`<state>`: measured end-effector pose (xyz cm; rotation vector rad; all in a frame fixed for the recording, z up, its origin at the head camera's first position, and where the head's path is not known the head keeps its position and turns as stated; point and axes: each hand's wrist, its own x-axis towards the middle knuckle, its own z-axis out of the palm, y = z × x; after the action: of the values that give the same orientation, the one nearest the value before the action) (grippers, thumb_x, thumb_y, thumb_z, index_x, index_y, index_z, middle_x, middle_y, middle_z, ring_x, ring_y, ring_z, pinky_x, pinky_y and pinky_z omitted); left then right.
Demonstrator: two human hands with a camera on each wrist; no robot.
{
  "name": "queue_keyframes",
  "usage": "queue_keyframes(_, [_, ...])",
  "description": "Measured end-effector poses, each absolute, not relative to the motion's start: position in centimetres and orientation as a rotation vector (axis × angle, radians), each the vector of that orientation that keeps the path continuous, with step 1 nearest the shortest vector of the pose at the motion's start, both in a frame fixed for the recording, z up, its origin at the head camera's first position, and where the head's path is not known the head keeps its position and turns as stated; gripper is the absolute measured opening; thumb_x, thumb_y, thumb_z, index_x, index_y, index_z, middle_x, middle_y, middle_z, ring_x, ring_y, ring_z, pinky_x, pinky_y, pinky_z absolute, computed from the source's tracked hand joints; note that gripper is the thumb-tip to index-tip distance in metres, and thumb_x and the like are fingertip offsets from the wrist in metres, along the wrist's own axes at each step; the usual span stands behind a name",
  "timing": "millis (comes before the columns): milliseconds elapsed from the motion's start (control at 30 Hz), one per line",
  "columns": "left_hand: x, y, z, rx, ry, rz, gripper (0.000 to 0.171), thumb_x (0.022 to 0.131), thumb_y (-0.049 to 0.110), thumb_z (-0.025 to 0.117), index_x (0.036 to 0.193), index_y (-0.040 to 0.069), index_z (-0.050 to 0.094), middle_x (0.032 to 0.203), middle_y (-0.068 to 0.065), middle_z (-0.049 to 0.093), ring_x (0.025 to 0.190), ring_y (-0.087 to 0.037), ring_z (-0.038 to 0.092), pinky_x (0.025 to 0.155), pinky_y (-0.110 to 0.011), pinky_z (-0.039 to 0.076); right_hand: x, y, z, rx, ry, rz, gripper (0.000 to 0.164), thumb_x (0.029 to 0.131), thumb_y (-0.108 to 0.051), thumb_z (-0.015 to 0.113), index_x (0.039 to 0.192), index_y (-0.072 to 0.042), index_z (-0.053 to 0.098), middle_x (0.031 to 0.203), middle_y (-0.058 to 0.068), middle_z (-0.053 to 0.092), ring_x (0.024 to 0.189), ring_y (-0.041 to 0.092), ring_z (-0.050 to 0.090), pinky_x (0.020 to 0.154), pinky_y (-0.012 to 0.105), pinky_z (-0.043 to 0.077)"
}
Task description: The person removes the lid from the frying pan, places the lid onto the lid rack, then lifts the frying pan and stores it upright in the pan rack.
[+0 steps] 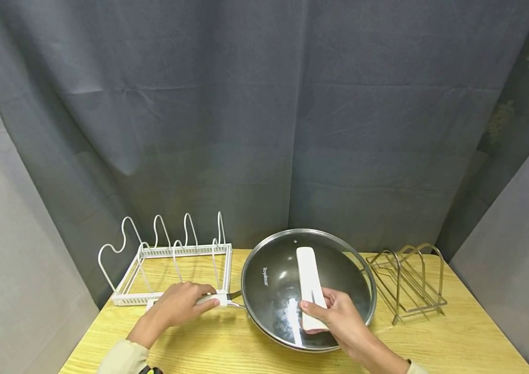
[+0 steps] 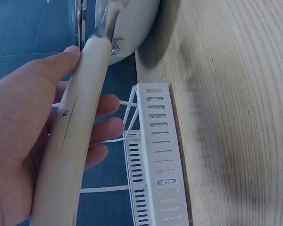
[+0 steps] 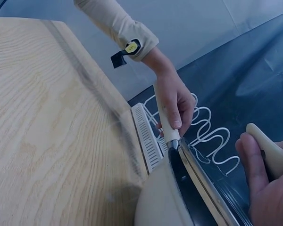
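A pan with a cream outside [image 3: 160,202] stands near the middle of the table, under a dark glass lid [image 1: 269,309] with a metal rim. My left hand [image 1: 177,305] grips the pan's long white handle [image 2: 73,122], thumb along one side and fingers curled round the other. On top of the lid, my right hand [image 1: 346,318] holds the long white lid handle [image 1: 308,275] near its closer end. In the right wrist view the lid's edge lies along the pan's rim; whether they touch all round is hidden.
To the left, a white rack [image 1: 126,299] with wavy wire dividers stands behind my left hand. A smaller metal wire rack [image 1: 421,310] is at the right, close beside the lid's edge. A grey curtain [image 1: 246,130] hangs behind the wooden table [image 1: 208,343].
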<state>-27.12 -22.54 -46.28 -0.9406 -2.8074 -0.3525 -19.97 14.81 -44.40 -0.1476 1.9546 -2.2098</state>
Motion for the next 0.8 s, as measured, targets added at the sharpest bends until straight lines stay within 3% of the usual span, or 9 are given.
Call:
queue_keyframes(200, [-27.1,-22.3,-46.1,-0.926,-2.798,-0.364,0.037,0.102,0.050,0.057,0.112,0.019,0.075,0.099,0.010,0.075,0.088,-0.013,0.071,0.070,-0.037,0.056,-19.7,15.4,-43.5,-0.162,1.997,-2.192,0.052,0.094,-0.007,0.072,0.129,0.021,0.045,0.097,0.015,0.072,0.077,0.023,0.073,0.070,0.045,0.062])
queue_keyframes(367, [-26.7,-21.7,-45.6,-0.936,-2.759,-0.418,0.037,0.102,0.048,0.057,0.115,0.017,0.075,0.107,0.006,0.076,0.097,-0.017,0.072,0.079,-0.039,0.058,-19.3,15.9,-42.6,-0.164,2.024,-2.165,0.061,0.093,-0.009,0.072,0.136,0.022,0.040,0.101,0.017,0.071,0.085,0.025,0.072,0.073,0.048,0.061])
queue_keyframes(567, [-26.1,-20.2,-44.0,-0.982,-2.714,-0.485,0.037,0.103,0.046,0.058,0.120,0.017,0.072,0.120,0.003,0.072,0.113,-0.017,0.068,0.095,-0.042,0.054,-19.1,16.8,-41.8,-0.230,2.050,-2.140,0.050,0.093,-0.008,0.073,0.125,0.022,0.048,0.097,0.019,0.071,0.076,0.029,0.074,0.070,0.049,0.061])
queue_keyframes(800, [-25.8,-18.1,-42.7,-1.009,-2.602,-0.571,0.038,0.102,0.044,0.061,0.128,0.017,0.068,0.130,0.001,0.069,0.121,-0.019,0.065,0.101,-0.041,0.052,-18.5,17.6,-40.6,-0.210,2.121,-2.143,0.051,0.092,-0.005,0.073,0.127,0.022,0.047,0.097,0.018,0.071,0.076,0.031,0.074,0.067,0.050,0.061])
